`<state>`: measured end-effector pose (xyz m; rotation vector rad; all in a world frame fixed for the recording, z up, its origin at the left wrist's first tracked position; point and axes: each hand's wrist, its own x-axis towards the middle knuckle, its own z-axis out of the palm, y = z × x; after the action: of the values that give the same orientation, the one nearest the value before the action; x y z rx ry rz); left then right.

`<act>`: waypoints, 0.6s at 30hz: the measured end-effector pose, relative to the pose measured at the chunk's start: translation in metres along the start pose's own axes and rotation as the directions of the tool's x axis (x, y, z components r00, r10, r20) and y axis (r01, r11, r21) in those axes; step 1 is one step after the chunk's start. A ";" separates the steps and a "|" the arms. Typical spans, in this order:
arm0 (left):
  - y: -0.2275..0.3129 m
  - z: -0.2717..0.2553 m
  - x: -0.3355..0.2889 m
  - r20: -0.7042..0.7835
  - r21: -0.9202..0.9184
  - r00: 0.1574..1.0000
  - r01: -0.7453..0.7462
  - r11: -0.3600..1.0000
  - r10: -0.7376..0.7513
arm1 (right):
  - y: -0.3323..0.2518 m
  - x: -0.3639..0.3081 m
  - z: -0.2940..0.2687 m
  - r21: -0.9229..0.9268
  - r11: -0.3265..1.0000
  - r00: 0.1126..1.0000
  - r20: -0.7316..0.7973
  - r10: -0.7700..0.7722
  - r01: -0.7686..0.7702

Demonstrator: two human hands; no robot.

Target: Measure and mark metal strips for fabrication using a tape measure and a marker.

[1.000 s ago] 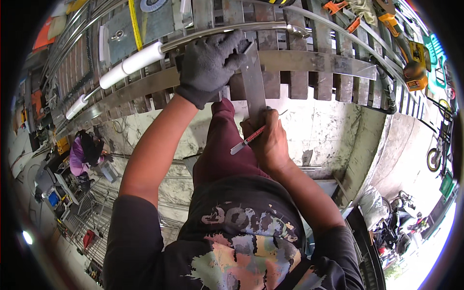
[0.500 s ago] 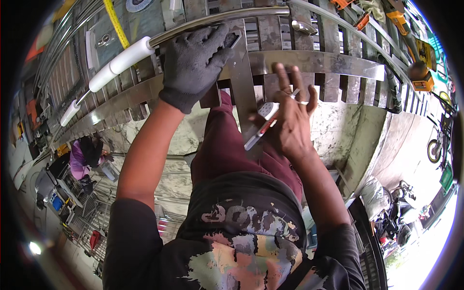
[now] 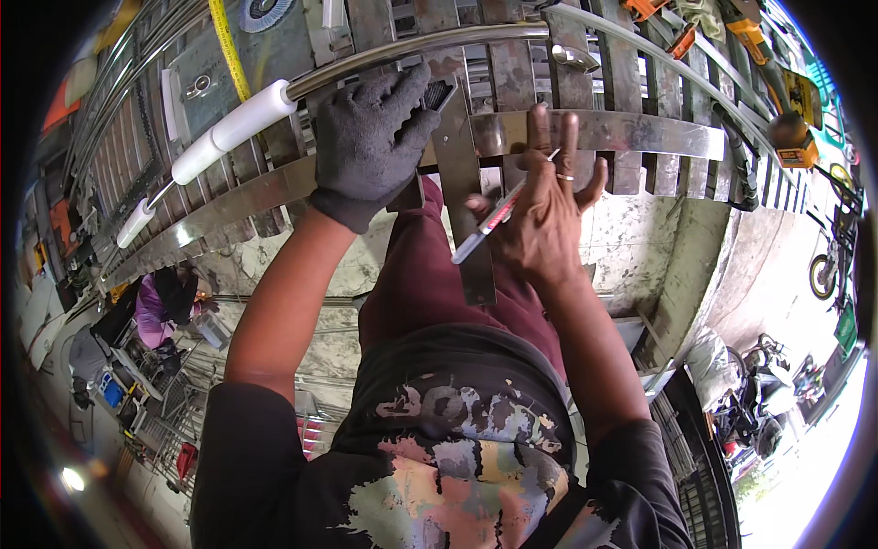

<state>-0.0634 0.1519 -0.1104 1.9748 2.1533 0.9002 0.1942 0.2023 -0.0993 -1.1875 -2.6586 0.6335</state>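
My left hand [image 3: 370, 142], in a dark grey knitted glove, closes over the upper part of a metal square [image 3: 457, 169]. The square's long flat blade lies across a shiny flat steel bar [image 3: 640, 134] and reaches down over my thigh. Just right of the blade is my bare right hand [image 3: 546, 215], with a ring on one finger. It holds a slim pen [image 3: 476, 240] with a pale barrel and red print, slanting across the blade. Two of its fingers stretch toward the steel bar. The glove hides part of the square.
A slatted metal bench [image 3: 512, 69] carries the work. Beyond the bar lie a round tube [image 3: 421, 42], partly wrapped in white [image 3: 233, 133], and a yellow tape measure [image 3: 229, 50]. Orange power tools [image 3: 750, 41] sit far right. A person in purple [image 3: 154, 306] crouches at left.
My right hand and the pen have turned slightly, and the pen's lower end has shifted left. More of the square's lower end shows now. The left hand keeps its hold.
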 end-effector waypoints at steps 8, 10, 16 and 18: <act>0.007 0.006 0.006 -0.019 0.110 0.991 -0.128 0.986 0.131 | 0.006 -0.008 -0.014 0.014 0.998 0.998 -0.034 -0.060 0.061; 0.010 0.013 0.009 -0.012 0.117 0.991 -0.132 0.984 0.134 | 0.031 -0.009 -0.024 0.041 0.988 0.957 -0.259 -0.134 0.149; 0.013 0.017 0.014 0.000 0.137 0.981 -0.190 0.972 0.192 | 0.059 -0.028 -0.042 0.335 0.929 0.914 -0.407 -0.011 0.160; 0.013 0.015 0.013 0.017 0.159 0.981 -0.194 0.968 0.194 | 0.057 -0.036 -0.048 0.340 0.939 0.930 -0.358 0.083 0.047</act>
<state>-0.0475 0.1696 -0.1126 2.2949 2.1205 0.7700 0.2717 0.2241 -0.0805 -1.1026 -2.1223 0.7561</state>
